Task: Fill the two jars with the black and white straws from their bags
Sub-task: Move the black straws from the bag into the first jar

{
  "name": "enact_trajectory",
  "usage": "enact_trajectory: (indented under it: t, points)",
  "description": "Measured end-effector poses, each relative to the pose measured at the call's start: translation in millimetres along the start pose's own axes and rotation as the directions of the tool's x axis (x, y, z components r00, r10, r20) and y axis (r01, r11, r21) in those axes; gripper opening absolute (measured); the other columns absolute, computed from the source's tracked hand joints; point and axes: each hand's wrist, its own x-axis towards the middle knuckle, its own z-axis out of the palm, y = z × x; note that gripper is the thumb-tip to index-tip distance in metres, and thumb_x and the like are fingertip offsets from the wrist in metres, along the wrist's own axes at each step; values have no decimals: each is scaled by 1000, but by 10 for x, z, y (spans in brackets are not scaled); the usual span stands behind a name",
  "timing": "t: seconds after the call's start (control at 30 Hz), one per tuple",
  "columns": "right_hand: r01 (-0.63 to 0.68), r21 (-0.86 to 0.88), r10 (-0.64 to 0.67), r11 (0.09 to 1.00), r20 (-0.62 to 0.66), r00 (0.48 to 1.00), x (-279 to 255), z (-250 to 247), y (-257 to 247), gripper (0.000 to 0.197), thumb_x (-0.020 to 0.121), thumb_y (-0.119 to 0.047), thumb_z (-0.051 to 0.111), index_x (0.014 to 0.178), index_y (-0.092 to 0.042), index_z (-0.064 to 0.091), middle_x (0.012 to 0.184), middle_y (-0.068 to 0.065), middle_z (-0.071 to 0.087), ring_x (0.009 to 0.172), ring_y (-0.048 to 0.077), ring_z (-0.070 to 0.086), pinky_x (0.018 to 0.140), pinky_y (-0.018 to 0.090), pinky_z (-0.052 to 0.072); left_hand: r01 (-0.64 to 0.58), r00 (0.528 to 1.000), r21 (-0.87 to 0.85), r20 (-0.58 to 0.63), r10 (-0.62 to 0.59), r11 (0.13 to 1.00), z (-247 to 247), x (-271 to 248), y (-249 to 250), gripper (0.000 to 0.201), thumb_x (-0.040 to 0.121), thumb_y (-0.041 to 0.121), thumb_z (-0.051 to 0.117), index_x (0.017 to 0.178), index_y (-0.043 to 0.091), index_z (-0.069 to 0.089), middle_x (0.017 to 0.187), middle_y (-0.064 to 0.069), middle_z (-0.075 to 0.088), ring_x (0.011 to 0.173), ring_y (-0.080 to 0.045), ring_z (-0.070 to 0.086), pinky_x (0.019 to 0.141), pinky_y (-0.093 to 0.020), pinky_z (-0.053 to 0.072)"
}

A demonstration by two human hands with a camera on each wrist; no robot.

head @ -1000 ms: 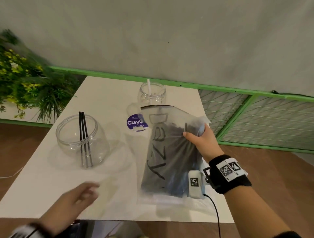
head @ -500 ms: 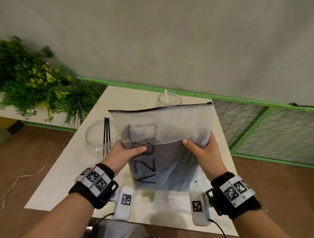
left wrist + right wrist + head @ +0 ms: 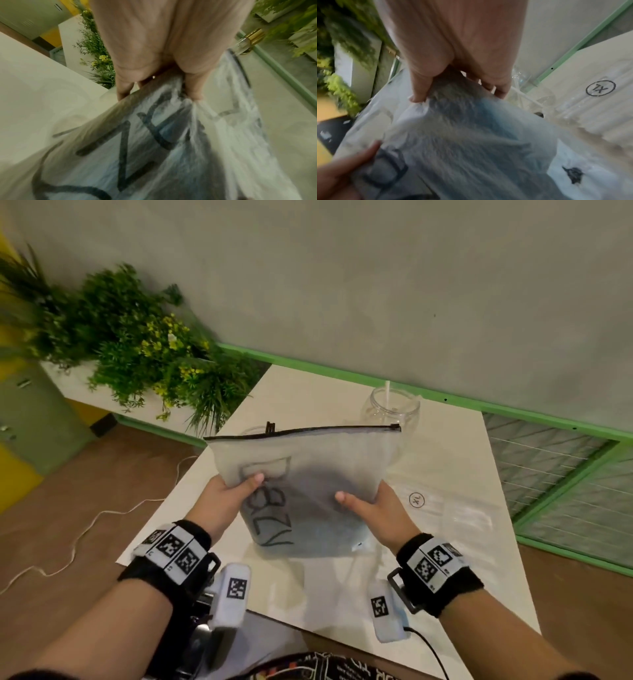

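Bag [image 3: 305, 474] of black straws, held upright above the counter [image 3: 445, 474] at 12 o'clock, looks limp and slippery, both grips, left [image 3: 226, 501] and right [image 3: 376, 508], pinching its sides; better held near the zip.

table [image 3: 342, 594]: white top, runs from the lower centre of the head view up to the centre; far edge meets a green rail at the wall.
far jar [image 3: 390, 412]: clear, round, upper centre-right of the frame, standing on the table; one white straw [image 3: 387, 392] upright in it.
near jar [image 3: 250, 433]: clear, centre-left, mostly hidden behind the held bag; tips of black straws [image 3: 270, 426] show above the bag's top edge.
flat bag [image 3: 455, 508]: clear plastic, lies on the table at centre-right; circled mark printed on it.
contact: whether the held bag's bottom touches the table cannot be told.
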Motion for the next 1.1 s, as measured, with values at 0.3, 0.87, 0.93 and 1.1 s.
enact_trajectory:
  t: [0.3, 0.87, 0.93, 1.1]
  points:
    - [107, -107, -101, 989, 60, 993, 48, 109, -84, 36, 84, -17, 73, 118, -10, 62, 110, -6, 71, 107, 3, 64, 93, 18, 48, -23, 998, -57, -55, 20, 998, -124, -78, 174, 23, 91, 24, 56, 110, 16, 65, 100, 4, 72, 95, -11, 66, 79, -22, 51]
    - [139, -99, -140, 985, -3, 990, 37, 72, -202, 29, 76, -17, 79, 101, -19, 66, 90, -17, 71, 88, -6, 66, 73, 8, 47, -63, 975, -53, -216, 50, 997, -324, -158, 261, 16, 89, 29, 63, 92, 13, 60, 97, -14, 66, 91, -26, 62, 85, -46, 49]
    - [142, -67, -146, 988, -65, 987, 91, 58, -255, 16, 79, -15, 77, 90, -22, 68, 79, -18, 72, 79, -8, 65, 69, 6, 46, -92, 970, -47, -231, 79, 995, -352, -134, 319, 15, 90, 28, 61, 87, 13, 58, 91, -12, 62, 86, -24, 60, 81, -43, 48]
    - [182, -27, -183, 983, -163, 969, 185, 49, -309, 9, 86, -17, 69, 95, -14, 67, 86, -10, 71, 79, -6, 65, 71, 8, 47, -147, 963, -77, -239, 125, 986, -361, -113, 466, 9, 95, 15, 53, 88, 14, 60, 90, -4, 65, 82, -16, 62, 76, -30, 50]
